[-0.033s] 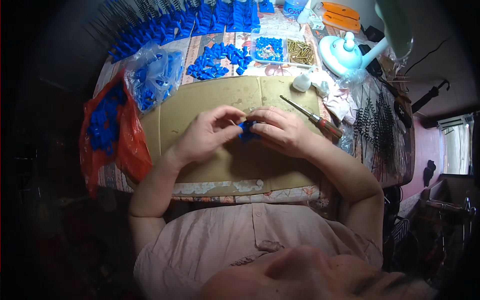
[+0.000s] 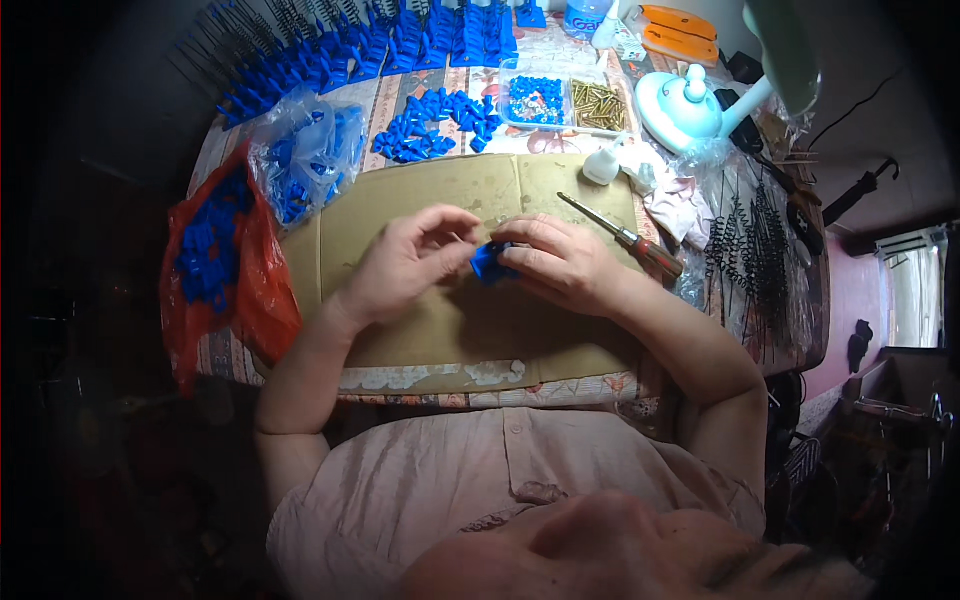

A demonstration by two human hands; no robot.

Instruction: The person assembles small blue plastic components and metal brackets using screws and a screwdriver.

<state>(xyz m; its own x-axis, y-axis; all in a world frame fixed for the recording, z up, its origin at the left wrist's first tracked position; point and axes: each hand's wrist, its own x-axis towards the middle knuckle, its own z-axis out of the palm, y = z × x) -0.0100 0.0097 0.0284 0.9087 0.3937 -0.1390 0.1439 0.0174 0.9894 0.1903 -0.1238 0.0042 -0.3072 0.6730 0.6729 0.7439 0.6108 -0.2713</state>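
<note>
A small blue plastic part is held above the brown cardboard sheet. My right hand grips it between thumb and fingers, which cover its right side. Just left of the part is my left hand, its fingers curved and its thumb apart from the index finger. Nothing shows in that hand, though its inner side is partly hidden. Right of my right hand, a screwdriver with a red and dark handle lies slantwise. Near its tip stands a small white squeeze bottle.
Loose blue parts lie beyond the cardboard, beside a clear box of small blue pieces and brass-coloured screws. Red and clear bags of blue parts stand left. A lamp and black coiled wires occupy the right.
My left hand has drawn slightly left, away from the blue part. The part, still in my right hand, has tilted and shows more of its left side.
</note>
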